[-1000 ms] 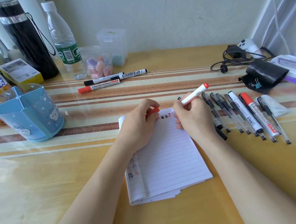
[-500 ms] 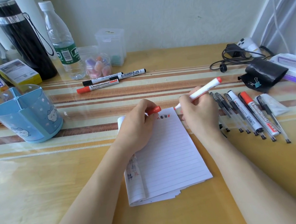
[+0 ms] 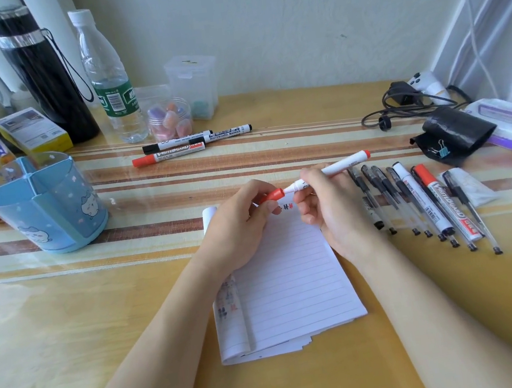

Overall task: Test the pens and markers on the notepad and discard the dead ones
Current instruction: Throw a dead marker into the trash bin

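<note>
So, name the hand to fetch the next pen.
Right, likely: the right hand sits beside the pen row, once it drops the marker. The left hand pinches the red cap, farther off.

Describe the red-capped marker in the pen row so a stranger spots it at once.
On the desk, find the lined notepad in the middle; a row of pens lies right of it. Second from that row's right end is the red-capped marker: thick, white, printed WhiteBoard, unlike the slim clear pens and the black-capped marker beside it.

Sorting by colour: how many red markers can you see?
3: held marker in the right hand, far marker beyond the notepad, row marker among the right-side pens; none seems hidden.
</note>
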